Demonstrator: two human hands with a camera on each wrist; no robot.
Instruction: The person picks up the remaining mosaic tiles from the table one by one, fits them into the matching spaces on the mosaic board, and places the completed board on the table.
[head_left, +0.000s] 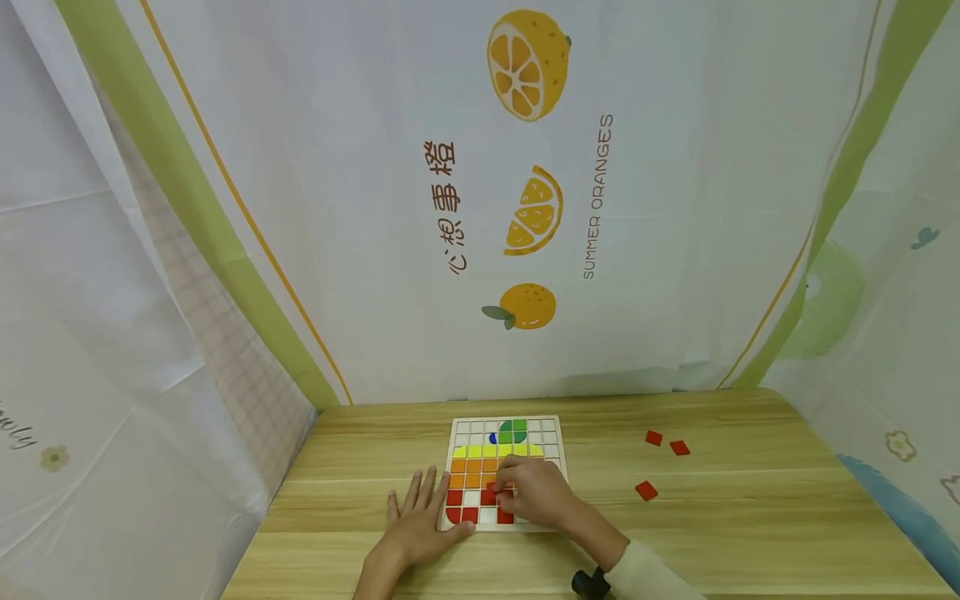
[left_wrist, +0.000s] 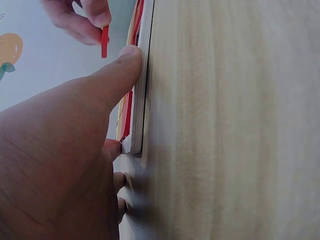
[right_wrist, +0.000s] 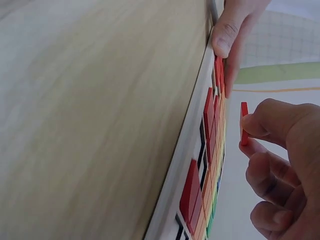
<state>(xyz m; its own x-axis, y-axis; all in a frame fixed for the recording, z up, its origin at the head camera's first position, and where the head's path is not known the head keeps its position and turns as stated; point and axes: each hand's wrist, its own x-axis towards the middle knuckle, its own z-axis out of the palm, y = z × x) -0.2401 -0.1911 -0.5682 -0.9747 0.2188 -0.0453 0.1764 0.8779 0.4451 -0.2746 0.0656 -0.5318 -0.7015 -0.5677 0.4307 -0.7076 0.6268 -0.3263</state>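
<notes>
A pale grid board (head_left: 551, 437) lies on the table, holding red tiles near me, then orange ones, a yellow row, and green and blue pieces at the far side. My left hand (head_left: 416, 529) rests by its left corner with fingers extended; the thumb (left_wrist: 120, 67) lies against the near edge. Over the board my right hand (head_left: 542, 492) pinches a red tile (right_wrist: 244, 123) between thumb and finger. Both wrist views show that tile on edge, raised off the board. Part of the board's right side is hidden beneath the right hand in the head view.
To the right of the board, three loose red tiles lie on the wooden table (head_left: 720, 525): two farther back (head_left: 654, 437) and one nearer (head_left: 646, 490). A black object (head_left: 590, 583) shows by the right wrist. A printed curtain (head_left: 405, 333) hangs behind the table.
</notes>
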